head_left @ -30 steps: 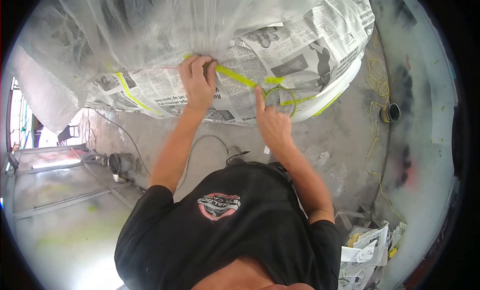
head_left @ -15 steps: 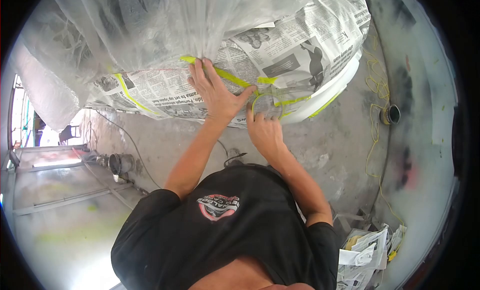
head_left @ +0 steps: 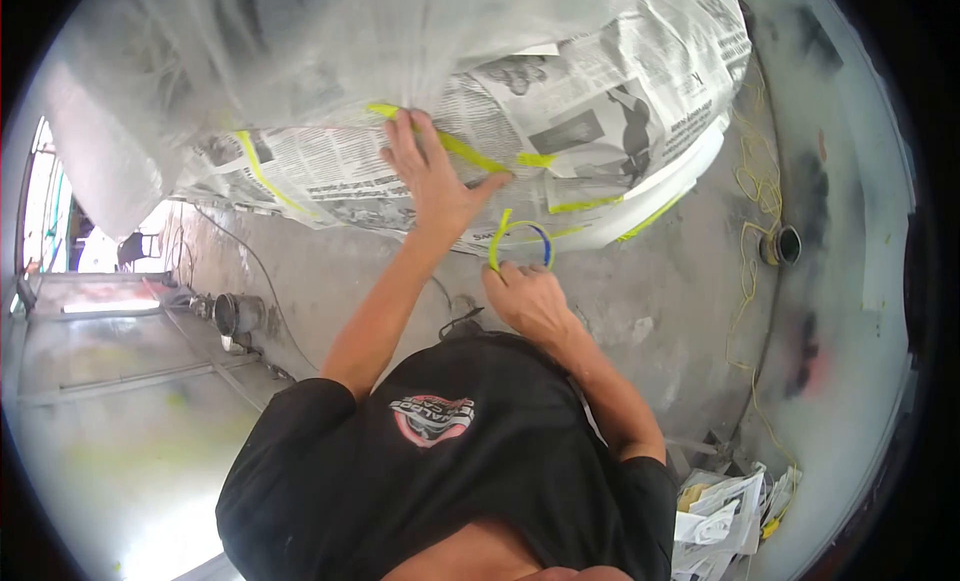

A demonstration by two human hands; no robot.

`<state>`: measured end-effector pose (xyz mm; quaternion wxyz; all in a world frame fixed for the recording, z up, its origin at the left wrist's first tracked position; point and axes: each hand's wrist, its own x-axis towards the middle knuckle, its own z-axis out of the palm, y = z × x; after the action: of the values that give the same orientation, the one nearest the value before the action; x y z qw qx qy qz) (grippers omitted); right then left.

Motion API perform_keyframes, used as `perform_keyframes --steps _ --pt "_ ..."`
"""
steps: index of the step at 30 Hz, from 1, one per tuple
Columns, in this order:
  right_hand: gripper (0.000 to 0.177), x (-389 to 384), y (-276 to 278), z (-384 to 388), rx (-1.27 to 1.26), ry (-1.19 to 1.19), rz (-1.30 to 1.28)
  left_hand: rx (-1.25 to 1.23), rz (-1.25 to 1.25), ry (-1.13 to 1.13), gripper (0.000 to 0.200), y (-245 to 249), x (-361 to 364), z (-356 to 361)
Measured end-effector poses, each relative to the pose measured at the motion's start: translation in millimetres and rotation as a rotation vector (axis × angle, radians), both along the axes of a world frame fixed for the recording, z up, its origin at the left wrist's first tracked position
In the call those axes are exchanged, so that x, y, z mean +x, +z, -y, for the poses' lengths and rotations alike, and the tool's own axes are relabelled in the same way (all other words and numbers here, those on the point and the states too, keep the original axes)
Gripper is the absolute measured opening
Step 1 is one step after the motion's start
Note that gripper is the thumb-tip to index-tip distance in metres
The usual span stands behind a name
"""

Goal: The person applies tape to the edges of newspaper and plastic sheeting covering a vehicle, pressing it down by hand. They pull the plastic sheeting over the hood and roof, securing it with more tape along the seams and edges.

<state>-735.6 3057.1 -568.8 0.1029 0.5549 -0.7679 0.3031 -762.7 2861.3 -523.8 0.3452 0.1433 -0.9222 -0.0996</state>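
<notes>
My left hand (head_left: 430, 176) lies with its fingers spread on a strip of yellow tape (head_left: 470, 156) stuck across the newspaper (head_left: 355, 166). The newspaper covers a large rounded body, with clear plastic sheeting (head_left: 300, 61) draped above. In my right hand (head_left: 530, 296) is a roll of yellow masking tape (head_left: 495, 246), held by its lower edge with a short loose end pointing up. The roll is apart from the newspaper. Below the newspaper's right part, a white curved panel (head_left: 660, 201) shows, with yellow tape along its edge.
A yellow cord (head_left: 748, 271) runs along the floor at right, beside an open can (head_left: 781, 246). Scrap paper (head_left: 720, 521) is heaped at lower right. At left are a metal container (head_left: 238, 314), a dark cable (head_left: 262, 271) and a panel on a frame (head_left: 130, 376).
My right hand has drawn the tape roll down and away from the newspaper, and its loose end is now free of the stuck strip. My left hand stays pressed on the strip.
</notes>
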Motion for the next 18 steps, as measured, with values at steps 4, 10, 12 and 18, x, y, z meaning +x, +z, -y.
perform_keyframes --steps 4,10,12,18 --pt "0.039 -2.7 33.2 -1.7 -0.129 0.065 0.03 0.05 -0.135 -0.144 0.099 10.8 33.8 13.6" --pt "0.049 1.5 73.9 15.6 -0.243 0.184 0.017 1.189 0.061 -0.438 0.048 35.0 93.1 18.5" --pt "0.052 2.6 78.0 25.9 -0.272 0.215 0.037 1.582 0.218 -0.616 0.033 39.7 102.7 25.7" --pt "0.058 -2.2 82.6 59.9 -0.312 0.212 0.096 1.356 0.023 -0.403 0.021 47.2 97.9 58.1"
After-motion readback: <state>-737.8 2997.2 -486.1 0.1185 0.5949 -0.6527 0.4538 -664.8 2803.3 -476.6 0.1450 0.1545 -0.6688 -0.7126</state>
